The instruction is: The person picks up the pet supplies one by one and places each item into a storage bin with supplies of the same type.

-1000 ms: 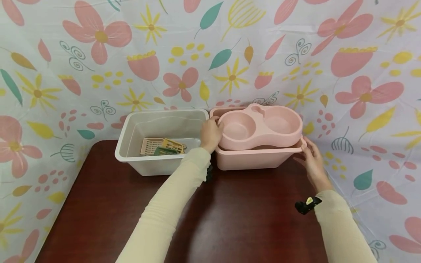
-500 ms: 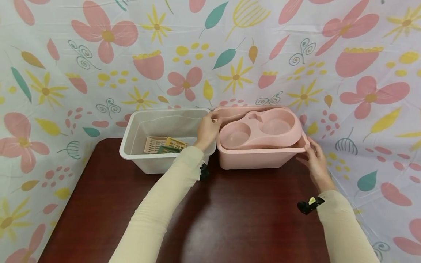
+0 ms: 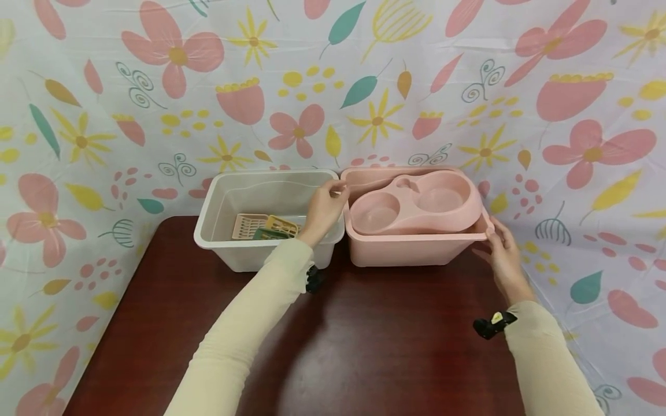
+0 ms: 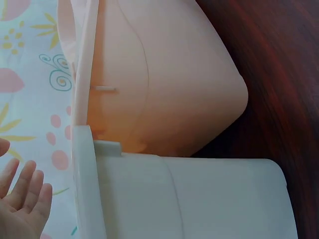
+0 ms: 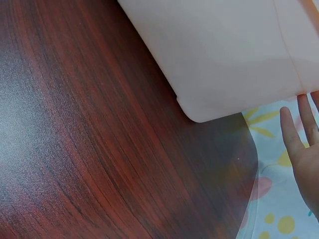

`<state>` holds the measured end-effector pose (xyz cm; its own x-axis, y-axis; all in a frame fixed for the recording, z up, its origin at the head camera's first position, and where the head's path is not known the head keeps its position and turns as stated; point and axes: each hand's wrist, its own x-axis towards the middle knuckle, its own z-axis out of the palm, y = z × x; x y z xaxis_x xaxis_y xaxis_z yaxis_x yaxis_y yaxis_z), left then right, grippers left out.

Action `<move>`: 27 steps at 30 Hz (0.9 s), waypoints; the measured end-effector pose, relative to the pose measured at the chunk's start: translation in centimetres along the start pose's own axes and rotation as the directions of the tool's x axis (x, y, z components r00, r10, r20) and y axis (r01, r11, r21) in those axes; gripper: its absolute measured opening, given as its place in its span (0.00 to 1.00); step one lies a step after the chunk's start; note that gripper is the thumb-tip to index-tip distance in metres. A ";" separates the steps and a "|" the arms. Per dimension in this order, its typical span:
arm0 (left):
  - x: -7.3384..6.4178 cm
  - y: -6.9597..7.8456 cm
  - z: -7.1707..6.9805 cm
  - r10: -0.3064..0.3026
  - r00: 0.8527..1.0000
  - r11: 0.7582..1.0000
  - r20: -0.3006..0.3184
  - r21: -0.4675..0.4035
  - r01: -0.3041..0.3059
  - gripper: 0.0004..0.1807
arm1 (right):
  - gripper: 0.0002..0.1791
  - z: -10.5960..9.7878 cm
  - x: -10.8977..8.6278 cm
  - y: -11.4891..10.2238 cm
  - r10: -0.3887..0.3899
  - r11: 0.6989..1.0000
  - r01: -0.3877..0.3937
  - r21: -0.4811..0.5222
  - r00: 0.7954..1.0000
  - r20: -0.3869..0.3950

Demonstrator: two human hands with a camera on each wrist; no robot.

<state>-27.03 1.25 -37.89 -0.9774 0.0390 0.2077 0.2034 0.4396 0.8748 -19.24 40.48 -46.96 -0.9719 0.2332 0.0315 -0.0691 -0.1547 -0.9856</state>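
A pink double pet bowl [image 3: 413, 202] lies inside the pink litter box [image 3: 400, 251], its two round hollows facing up. My right hand [image 3: 506, 266] is at that box's right end, touching the rim corner. In the right wrist view its fingers [image 5: 293, 137] are straight, some meeting the end wall. My left hand [image 3: 324, 211] hovers over the right end of the grey litter box [image 3: 244, 254], holding nothing; its fingers look loose in the left wrist view. Inside the grey box lie a pink litter scoop [image 3: 248, 225], a yellow scoop [image 3: 281, 223] and a green scoop [image 3: 265, 234].
Both boxes stand side by side at the back of a dark red-brown wooden table [image 3: 374, 335]. A white cloth with a flower print [image 3: 312, 75] hangs close behind them and along both sides.
The double bowl has gone lower into the pink box. My left hand has let go of it and moved left over the grey box. My right hand stays at the pink box's corner.
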 end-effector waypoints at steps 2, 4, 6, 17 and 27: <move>-0.3 -0.1 -0.3 0.008 1.000 1.000 0.006 -0.010 -0.008 0.16 | 0.29 0.0 0.0 0.1 -0.009 1.000 0.009 -0.004 1.000 -0.003; -0.6 -0.2 -0.6 0.018 1.000 1.000 0.020 -0.021 -0.018 0.16 | 0.29 -0.1 0.0 0.1 -0.025 1.000 0.025 -0.015 1.000 -0.010; -1.0 -0.2 -1.0 0.027 0.999 0.999 0.033 -0.025 -0.026 0.17 | 0.29 -0.2 0.0 0.0 -0.043 0.999 0.043 -0.031 0.999 -0.010; -3.0 -0.4 -2.9 0.088 0.990 0.996 0.109 -0.013 -0.087 0.17 | 0.26 -0.8 -1.4 -0.4 -0.020 0.993 0.026 0.119 0.998 -0.057; -4.9 0.4 -4.9 0.159 0.977 0.961 0.144 0.205 -0.186 0.19 | 0.29 -0.3 -3.1 -0.3 -0.112 0.989 0.106 -0.106 0.993 -0.050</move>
<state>-21.87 -3.21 -36.41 -0.9307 0.2372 0.2785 0.3659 0.5992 0.7121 -16.09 40.10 -46.84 -0.9457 0.2965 0.1330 -0.1474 -0.0268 -0.9887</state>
